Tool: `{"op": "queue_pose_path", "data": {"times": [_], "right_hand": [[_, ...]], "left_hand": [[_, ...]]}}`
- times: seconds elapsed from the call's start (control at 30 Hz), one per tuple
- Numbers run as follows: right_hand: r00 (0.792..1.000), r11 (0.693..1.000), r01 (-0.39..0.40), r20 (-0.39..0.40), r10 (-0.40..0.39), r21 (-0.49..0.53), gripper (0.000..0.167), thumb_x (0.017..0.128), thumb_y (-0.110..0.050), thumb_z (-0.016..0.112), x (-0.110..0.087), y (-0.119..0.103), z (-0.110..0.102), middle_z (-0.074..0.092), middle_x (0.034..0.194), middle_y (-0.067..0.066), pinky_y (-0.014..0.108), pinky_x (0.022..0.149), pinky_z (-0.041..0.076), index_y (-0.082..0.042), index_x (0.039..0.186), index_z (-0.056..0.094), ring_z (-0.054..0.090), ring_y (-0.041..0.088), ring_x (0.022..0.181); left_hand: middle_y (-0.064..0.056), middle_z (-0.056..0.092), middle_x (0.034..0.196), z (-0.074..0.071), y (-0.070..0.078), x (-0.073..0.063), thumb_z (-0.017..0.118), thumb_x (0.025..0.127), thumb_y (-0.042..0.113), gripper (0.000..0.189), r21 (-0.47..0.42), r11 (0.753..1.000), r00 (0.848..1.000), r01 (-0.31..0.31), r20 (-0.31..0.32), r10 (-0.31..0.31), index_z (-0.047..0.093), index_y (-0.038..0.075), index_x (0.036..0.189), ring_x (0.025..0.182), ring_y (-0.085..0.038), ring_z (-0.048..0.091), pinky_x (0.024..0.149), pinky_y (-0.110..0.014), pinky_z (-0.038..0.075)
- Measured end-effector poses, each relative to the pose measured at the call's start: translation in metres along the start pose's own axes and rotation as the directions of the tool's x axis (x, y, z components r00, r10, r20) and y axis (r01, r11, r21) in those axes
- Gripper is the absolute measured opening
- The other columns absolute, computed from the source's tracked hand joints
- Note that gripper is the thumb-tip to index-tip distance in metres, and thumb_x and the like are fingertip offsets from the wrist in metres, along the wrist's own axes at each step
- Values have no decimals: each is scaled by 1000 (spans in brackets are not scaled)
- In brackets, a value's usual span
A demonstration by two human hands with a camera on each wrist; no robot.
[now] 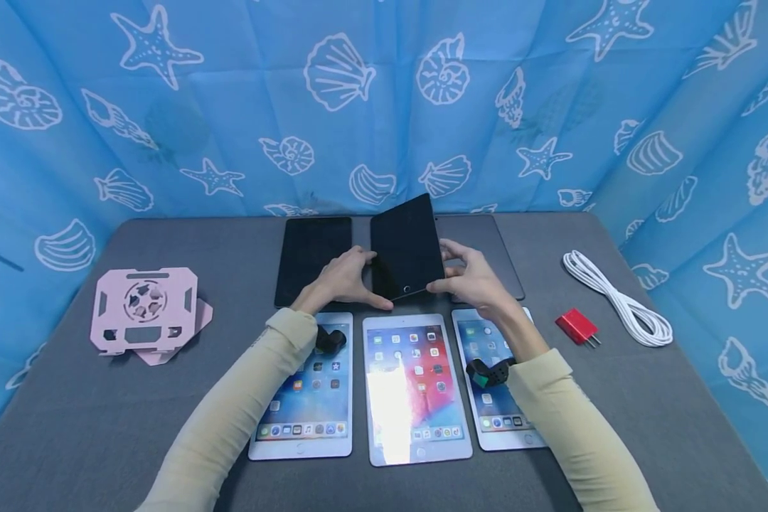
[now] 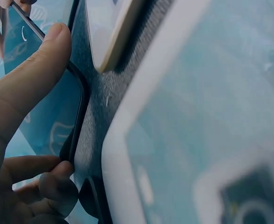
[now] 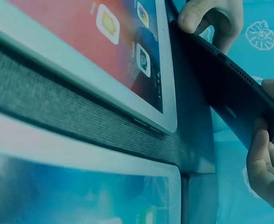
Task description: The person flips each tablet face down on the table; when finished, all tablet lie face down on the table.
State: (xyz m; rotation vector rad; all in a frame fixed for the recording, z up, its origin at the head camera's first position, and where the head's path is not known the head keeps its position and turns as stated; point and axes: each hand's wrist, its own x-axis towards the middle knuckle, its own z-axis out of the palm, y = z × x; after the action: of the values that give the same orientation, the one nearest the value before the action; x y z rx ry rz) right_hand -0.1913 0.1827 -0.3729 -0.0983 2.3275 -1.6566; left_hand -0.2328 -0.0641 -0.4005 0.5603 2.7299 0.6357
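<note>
Above the back middle of the table a black tablet [image 1: 404, 249] is tilted, its far right corner raised. My right hand [image 1: 476, 281] pinches it by the right edge, thumb in front and fingers behind. At the lower left corner my left hand [image 1: 345, 277] holds it too, thumb along the bottom edge and fingers at the left side. Port and speaker holes show on the bottom edge of the black tablet [image 3: 232, 88] in the right wrist view. A second black tablet [image 1: 313, 249] lies under my left hand's side, and a grey tablet [image 1: 480, 242] lies partly behind my right hand.
Along the front lie three white tablets with lit screens: left [image 1: 301, 444], middle [image 1: 422, 398], right [image 1: 502, 427]. Pink plates [image 1: 144, 313] sit at the left. A red charger plug [image 1: 576, 326] and a coiled white cable [image 1: 617, 299] lie at the right. A blue curtain [image 1: 384, 107] hangs behind.
</note>
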Motion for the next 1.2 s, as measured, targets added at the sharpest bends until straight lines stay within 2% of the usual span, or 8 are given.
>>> {"op": "queue_pose_path", "data": {"times": [0.2,0.3,0.5,0.63,0.87,1.2], "right_hand": [[1000,1000,15,-11,-15,-5,87,88,4,70,-3,-3,-4,49,139,21,33,87,57,-11,162,27,69,17,102],[1000,1000,22,-19,-22,-9,88,88,3,70,-5,-4,-7,48,140,20,35,89,58,-12,163,25,68,17,101],[998,999,44,-34,-45,-21,89,88,3,70,-7,-8,-11,48,138,20,29,85,57,-12,163,25,67,18,103],[998,998,59,-37,-59,-4,88,88,5,69,-8,-12,-12,48,136,19,30,84,58,-13,162,28,65,17,100],[996,997,82,-33,-82,-4,86,89,6,67,-11,-16,-15,43,137,18,25,78,54,-13,163,27,60,20,101],[991,991,125,-39,-127,-44,84,90,4,66,-15,-18,-16,41,140,20,22,80,51,-12,162,28,55,24,105]], "left_hand": [[-18,50,147,2,3,3,89,73,53,109,-25,1000,1000,-20,-1,20,40,2,155,127,-33,56,111,-48,48],[-17,51,146,3,6,5,90,72,52,108,-40,999,1000,-28,-2,27,41,2,154,128,-32,56,111,-47,48],[-16,52,146,6,13,10,90,73,51,107,-75,996,999,-45,13,46,41,2,154,129,-31,55,113,-47,46],[-16,52,146,9,16,13,90,73,51,107,-90,994,998,-63,20,65,40,1,155,133,-31,54,115,-47,44],[-16,53,146,11,24,15,90,74,49,106,-117,991,997,-66,30,70,40,1,155,132,-30,55,114,-45,46],[-17,53,147,15,29,19,90,76,45,104,-165,981,993,-99,39,107,40,1,155,133,-32,53,115,-47,44]]}}
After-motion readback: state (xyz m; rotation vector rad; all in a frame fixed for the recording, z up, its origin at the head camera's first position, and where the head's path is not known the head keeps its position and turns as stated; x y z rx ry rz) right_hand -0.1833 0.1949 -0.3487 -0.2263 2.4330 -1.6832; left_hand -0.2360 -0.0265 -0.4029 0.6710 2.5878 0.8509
